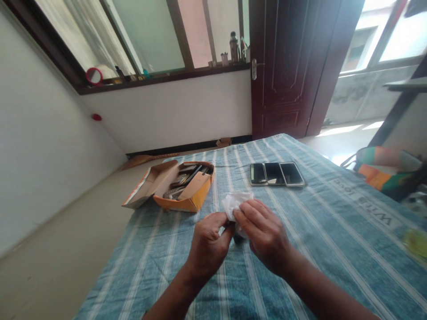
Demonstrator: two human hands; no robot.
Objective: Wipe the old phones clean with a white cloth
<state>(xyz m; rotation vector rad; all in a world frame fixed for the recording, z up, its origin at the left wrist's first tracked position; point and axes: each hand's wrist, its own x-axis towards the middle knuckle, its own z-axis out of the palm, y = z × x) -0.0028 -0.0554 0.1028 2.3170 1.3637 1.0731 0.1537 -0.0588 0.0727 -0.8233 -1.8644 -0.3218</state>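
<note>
My left hand (211,242) and my right hand (263,229) meet over the striped blue cloth. A crumpled white tissue (236,202) is pinched in the fingers of my right hand. My left thumb and forefinger close at the tissue's left edge, on something I cannot make out. Below the tissue, between the hands, a small dark object (238,238) shows in part. Three phones (274,173) lie side by side, screens up, beyond my right hand. An open orange box (187,202) with several phone-like items in it stands beyond my left hand.
The blue striped cloth (320,249) covers the surface under everything. At the right edge are a colourful bag (376,175) and a yellow-green item (415,242). A dark red door (290,66) and a window sill (167,80) with small items are at the back.
</note>
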